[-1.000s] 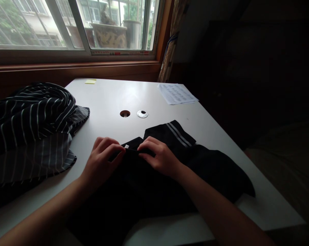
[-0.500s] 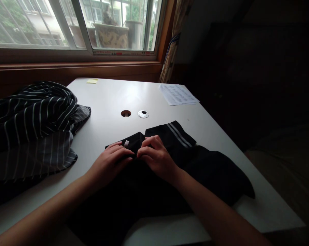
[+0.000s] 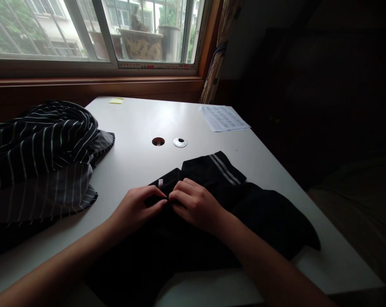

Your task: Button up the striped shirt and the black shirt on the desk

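A black garment [image 3: 259, 209] lies spread on the white table [image 3: 132, 128]. Its flap with two pale stripes [image 3: 223, 166] looks like a sailor-style collar. My left hand [image 3: 138, 209] pinches the dark cloth near the neck between thumb and fingertips. Close against it, my right hand [image 3: 194, 204] has its fingers curled on the same spot of cloth. Between the hands the fabric is too dark to show what detail the fingertips hold. Just beyond my left fingers a small white label [image 3: 161, 183] shows on the garment.
A heap of black cloth with white stripes [image 3: 52, 145] lies at the left. Toward the back are a round hole [image 3: 158, 141], a silvery round cover [image 3: 180, 142], a yellow note [image 3: 116, 100] and printed sheets [image 3: 224, 118]. A window [image 3: 148, 42] stands behind the table.
My left fingers have drawn back from beside the label and now pinch the cloth lower down. My right hand has shifted slightly downward, its fingers folded closer together.
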